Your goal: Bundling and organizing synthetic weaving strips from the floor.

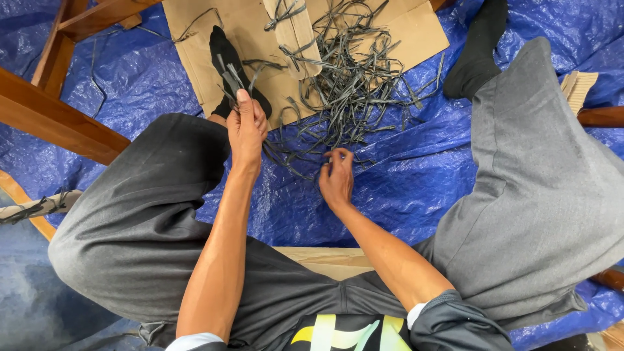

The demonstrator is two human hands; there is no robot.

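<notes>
Head view: a small bundle of dark flat strips (231, 77) is being held upright, clamped in the closed left hand (246, 127). The right hand (336, 179), fingers pinched together, is picking at the loose strip pile (344, 78) being spread across the cardboard sheet (260, 39) and blue tarp (403, 175). The strips are judged light, thin, springy and easily tangled, best gripped near one end.

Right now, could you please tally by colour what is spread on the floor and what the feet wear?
Blue tarp: 1
Brown cardboard sheets: 2
Black socks: 2
Dark strip pile: 1
Total: 6
</notes>
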